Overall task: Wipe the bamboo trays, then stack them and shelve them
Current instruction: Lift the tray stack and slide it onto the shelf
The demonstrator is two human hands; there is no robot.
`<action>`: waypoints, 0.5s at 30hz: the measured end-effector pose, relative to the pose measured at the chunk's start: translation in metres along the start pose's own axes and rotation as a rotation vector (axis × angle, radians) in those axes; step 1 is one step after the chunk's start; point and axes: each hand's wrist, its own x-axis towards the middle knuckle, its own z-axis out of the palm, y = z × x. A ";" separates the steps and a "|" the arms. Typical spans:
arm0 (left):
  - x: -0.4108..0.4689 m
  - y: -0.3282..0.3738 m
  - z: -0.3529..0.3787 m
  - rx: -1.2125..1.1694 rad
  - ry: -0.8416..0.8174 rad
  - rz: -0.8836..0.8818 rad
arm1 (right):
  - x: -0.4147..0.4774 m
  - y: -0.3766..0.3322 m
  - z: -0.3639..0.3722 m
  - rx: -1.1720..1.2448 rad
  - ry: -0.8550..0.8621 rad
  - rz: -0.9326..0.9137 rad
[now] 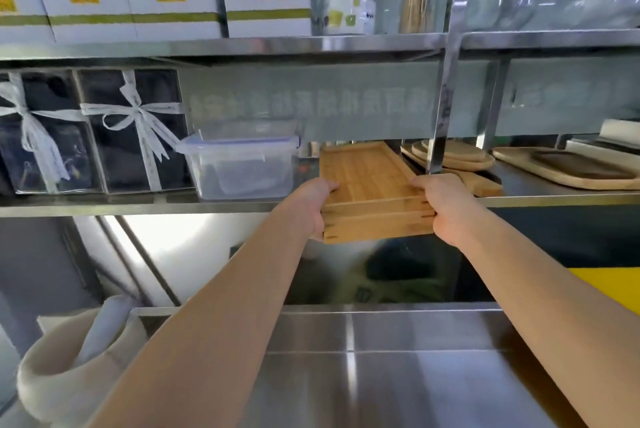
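A stack of rectangular bamboo trays lies lengthwise on the middle steel shelf, its near end sticking out past the shelf's front edge. My left hand grips the stack's near left corner, thumb on the top tray's rim. My right hand grips the near right corner in the same way. Both arms reach up and forward from the bottom of the view. The far end of the stack rests between a clear plastic box and a steel upright.
A clear lidded plastic box stands just left of the trays. Dark gift boxes with white ribbons are further left. A steel upright post, round wooden boards and a flat wooden board are to the right. A steel counter lies below.
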 end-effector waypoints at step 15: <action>0.049 -0.023 -0.022 -0.251 -0.265 0.088 | 0.059 0.027 0.016 0.138 0.048 0.052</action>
